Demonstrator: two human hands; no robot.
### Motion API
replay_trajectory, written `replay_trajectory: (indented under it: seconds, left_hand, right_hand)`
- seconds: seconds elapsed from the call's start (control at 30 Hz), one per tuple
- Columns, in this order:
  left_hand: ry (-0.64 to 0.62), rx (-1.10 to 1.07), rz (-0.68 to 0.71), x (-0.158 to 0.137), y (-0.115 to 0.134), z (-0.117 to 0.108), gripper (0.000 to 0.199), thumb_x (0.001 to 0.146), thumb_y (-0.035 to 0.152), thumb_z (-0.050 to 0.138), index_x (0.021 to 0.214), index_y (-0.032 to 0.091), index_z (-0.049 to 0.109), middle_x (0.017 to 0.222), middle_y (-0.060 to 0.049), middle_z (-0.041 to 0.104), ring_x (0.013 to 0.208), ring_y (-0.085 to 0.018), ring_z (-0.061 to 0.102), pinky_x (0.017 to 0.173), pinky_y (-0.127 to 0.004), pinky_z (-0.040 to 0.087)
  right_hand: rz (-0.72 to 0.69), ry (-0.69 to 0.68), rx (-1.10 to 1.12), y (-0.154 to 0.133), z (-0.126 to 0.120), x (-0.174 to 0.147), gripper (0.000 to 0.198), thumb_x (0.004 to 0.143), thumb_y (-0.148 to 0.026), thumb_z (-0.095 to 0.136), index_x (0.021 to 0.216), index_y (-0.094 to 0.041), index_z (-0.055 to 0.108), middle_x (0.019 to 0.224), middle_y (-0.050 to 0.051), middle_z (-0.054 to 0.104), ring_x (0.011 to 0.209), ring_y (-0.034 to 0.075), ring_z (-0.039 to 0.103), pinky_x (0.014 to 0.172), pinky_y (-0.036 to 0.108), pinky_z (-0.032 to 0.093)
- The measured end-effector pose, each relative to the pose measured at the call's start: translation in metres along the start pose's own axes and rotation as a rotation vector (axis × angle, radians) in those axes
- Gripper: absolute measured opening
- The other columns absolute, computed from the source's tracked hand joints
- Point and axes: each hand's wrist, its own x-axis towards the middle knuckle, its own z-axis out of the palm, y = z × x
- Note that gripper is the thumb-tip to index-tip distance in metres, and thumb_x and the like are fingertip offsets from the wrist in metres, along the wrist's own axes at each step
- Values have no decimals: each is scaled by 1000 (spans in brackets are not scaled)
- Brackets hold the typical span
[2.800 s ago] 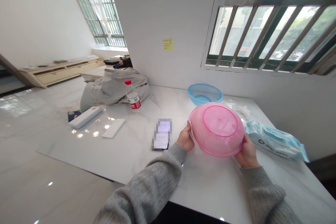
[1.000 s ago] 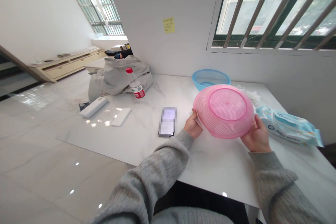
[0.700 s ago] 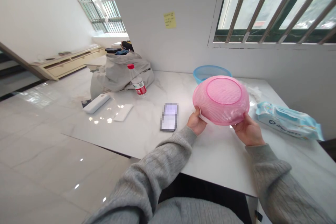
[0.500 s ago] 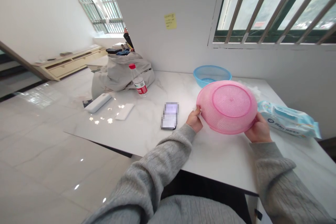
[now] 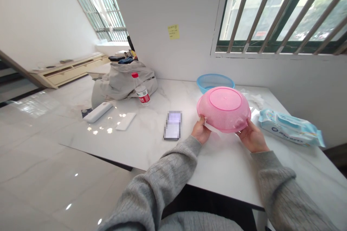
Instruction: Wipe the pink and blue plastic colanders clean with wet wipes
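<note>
A pink mesh basket (image 5: pixel 223 110) is held bottom-up above a white marbled table (image 5: pixel 225 166), with its round base turned upward and tilted slightly toward the camera. It is grasped at 2 sides: the left side of its rim is gripped by the left hand (image 5: pixel 201 130), in which a thin white sheet (image 5: pixel 213 127) is also pinched against the rim, and the right side is clasped by the right hand (image 5: pixel 252 137), partly hidden beneath the basket. A blue basket (image 5: pixel 215 80) is partly covered from view behind the pink 1; whether the 2 are touching cannot be told. To the right of the right hand, a pack of wipes (image 5: pixel 291 128) is laid on the table, and crumpled clear plastic (image 5: pixel 252 97) is seen behind it. To the left of the left hand, a phone (image 5: pixel 172 125) with a pixelated screen is placed. Farther left, a red-capped bottle (image 5: pixel 141 92) is stood upright beside a grey cloth bag (image 5: pixel 121 83), and a long white case (image 5: pixel 98 112) and a flat white slab (image 5: pixel 126 121) are set down nearby
</note>
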Motion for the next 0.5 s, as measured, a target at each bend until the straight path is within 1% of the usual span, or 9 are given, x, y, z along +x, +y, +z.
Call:
replay_trajectory:
  seconds: [0.13, 0.2, 0.27, 0.33, 0.4, 0.43, 0.5]
  left_hand:
    - [-50, 54, -30, 0, 1, -1, 28, 92, 44, 72, 103, 17, 72, 104, -6, 76, 102, -19, 69, 107, -37, 49]
    - [-99, 82, -39, -3, 1, 0, 35, 92, 48, 72, 108, 18, 72, 110, -8, 76, 104, -20, 68, 106, -37, 49]
    - [-169, 96, -51, -8, 2, 1, 37, 91, 50, 72, 111, 19, 72, 116, -8, 75, 108, -22, 68, 106, -38, 49]
    - [-246, 108, -81, -14, 6, 3, 32, 88, 44, 75, 111, 21, 72, 118, -8, 75, 109, -23, 67, 105, -41, 49]
    - [-323, 121, -115, -19, 10, 3, 26, 83, 31, 76, 107, 23, 72, 116, -6, 75, 108, -24, 67, 105, -45, 48]
    - [-358, 125, -126, -21, 12, 4, 25, 79, 23, 75, 104, 23, 72, 113, -6, 75, 107, -24, 67, 106, -46, 48]
    - [-420, 142, -123, -24, 14, 4, 33, 70, 11, 70, 101, 22, 72, 111, -4, 75, 107, -23, 67, 107, -46, 46]
  right_hand:
    - [-61, 19, -30, 0, -1, 0, 24, 88, -42, 75, 108, -30, 74, 97, -5, 80, 79, 13, 74, 72, 28, 64]
    - [-83, 35, -20, -1, -2, 1, 23, 87, -42, 77, 107, -31, 74, 101, -6, 80, 83, 13, 74, 71, 27, 63]
    - [-95, 37, -2, -1, -3, 1, 26, 86, -42, 79, 109, -31, 74, 105, -6, 80, 87, 13, 75, 74, 27, 64]
    - [-100, 32, 16, -1, -3, 1, 29, 85, -42, 80, 111, -30, 74, 106, -5, 81, 90, 14, 75, 76, 28, 64]
    - [-100, 25, 24, -2, -4, 1, 28, 86, -42, 80, 111, -30, 74, 107, -4, 81, 91, 15, 76, 78, 29, 64]
    - [-100, 22, 27, -2, -4, 1, 27, 86, -42, 79, 111, -31, 74, 107, -4, 81, 92, 15, 76, 79, 30, 64]
    - [-101, 16, 33, -2, -4, 1, 28, 86, -42, 80, 112, -31, 75, 110, -4, 80, 95, 15, 76, 81, 30, 65]
